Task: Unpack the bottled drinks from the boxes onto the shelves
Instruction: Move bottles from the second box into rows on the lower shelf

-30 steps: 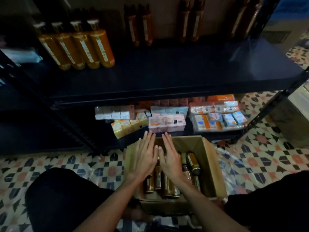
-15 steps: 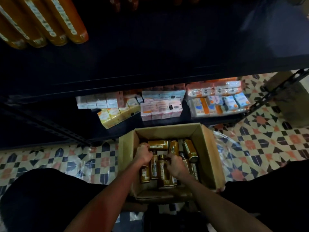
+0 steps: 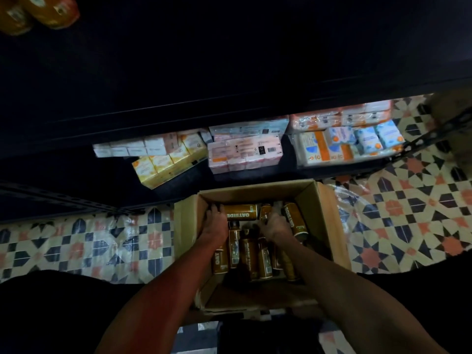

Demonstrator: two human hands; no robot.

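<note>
Down on the tiled floor [image 3: 76,241] sits an open cardboard box [image 3: 319,200], right in front of a dark shelf unit [image 3: 229,72]. Both hands are inside it, among brown bottles lying every which way.

Left hand [image 3: 217,223] is at the box's left side, fingers curled down by the cap end of a bottle [image 3: 241,212] that lies sideways w/ "OATSIDE" printed on it — touching it, but can't tell if it's really gripped. Right hand [image 3: 277,223] is near the middle, fingers bent around the bottles there; it's too dim to say which one it has, or whether the grip is closed. Another bottle [image 3: 295,221] lies lengthwise just right of that hand, label up. Nearer the body, a row of bottles [image 3: 249,256] lies side by side under the wrists, approx 5 or so visible, partly hidden by the forearms.

Lower shelf behind the box holds packs of small cartons — yellow ones [image 3: 163,167] on the left, tilted; pink ones [image 3: 245,154] in the middle; blue-and-orange ones [image 3: 352,144] on the right. Top left corner of the upper shelf shows the bottoms of 2 orange bottles [image 3: 51,8].

Dark clothing fills both bottom corners.
</note>
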